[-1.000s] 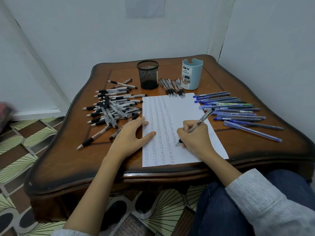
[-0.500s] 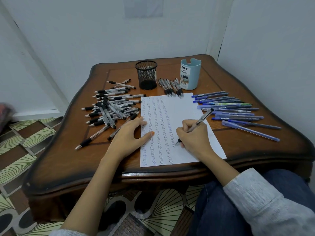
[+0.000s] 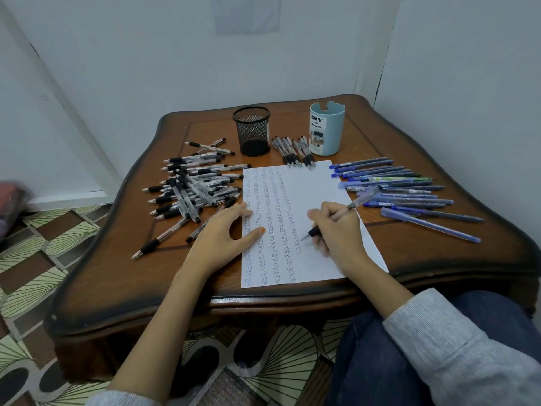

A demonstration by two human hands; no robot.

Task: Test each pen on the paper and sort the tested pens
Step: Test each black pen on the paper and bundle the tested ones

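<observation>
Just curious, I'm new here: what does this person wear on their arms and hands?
Grey ribbed knit sleeves, right sleeve and left sleeve, leave the forearms bare. The left hand and right hand are gloveless, with no ring or watch showing. The left thumbnail is painted orange.

Wooden table (image 3: 424,253), patterned floor (image 3: 44,259)

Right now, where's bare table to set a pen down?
Bare brown wooden table: near-right corner, in front of the blue pen row beside the white paper sheet; near-left corner, in front of the black-grip pen pile. Crowded: both flanks of the paper, and between the black mesh cup and light blue plastic cup.
</observation>
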